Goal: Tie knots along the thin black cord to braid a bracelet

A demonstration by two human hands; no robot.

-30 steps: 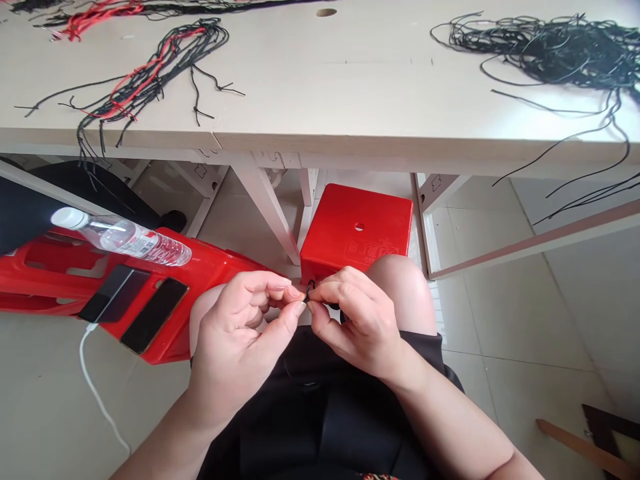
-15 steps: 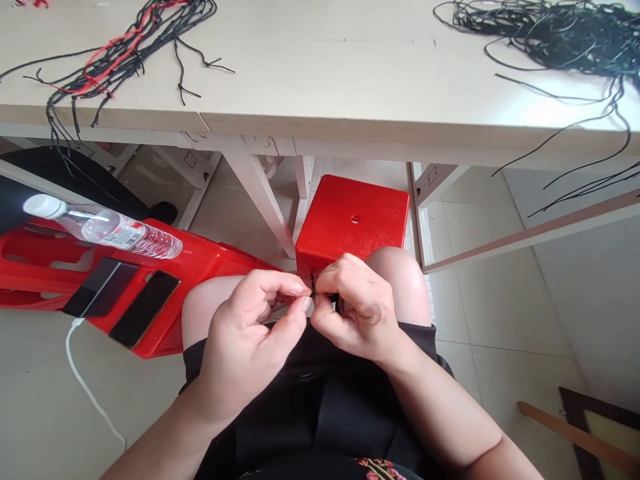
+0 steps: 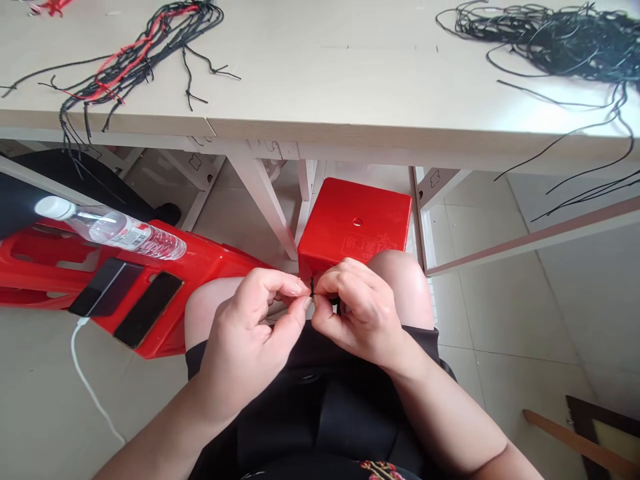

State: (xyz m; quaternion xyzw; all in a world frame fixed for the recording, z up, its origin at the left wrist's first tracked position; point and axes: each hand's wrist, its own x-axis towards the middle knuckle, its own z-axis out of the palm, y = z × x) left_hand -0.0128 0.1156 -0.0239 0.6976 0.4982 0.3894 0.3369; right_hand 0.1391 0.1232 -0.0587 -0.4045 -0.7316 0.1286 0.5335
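My left hand [image 3: 263,320] and my right hand [image 3: 353,310] meet above my lap, thumb and forefinger pinched on each. Between the fingertips shows a short piece of black cord [image 3: 313,287], standing roughly upright, with both hands closed on it. Most of the cord is hidden by my fingers. On the table beyond, to the left, lies a bundle of black and red cords [image 3: 145,57] whose ends hang over the edge. A tangled heap of thin black cord [image 3: 565,43] lies at the right, with loose strands drooping down.
The pale table [image 3: 320,87] edge runs across in front of me. Beneath it stands a red stool [image 3: 357,213]. To my left, another red stool [image 3: 215,257], on its side, bears a plastic bottle [image 3: 117,230], a black phone [image 3: 149,310] and a dark device [image 3: 106,287] with a white cable [image 3: 90,383].
The view has shifted a little, so the surroundings sit slightly lower and further right. Both hands keep nearly the same pinch on the black cord.
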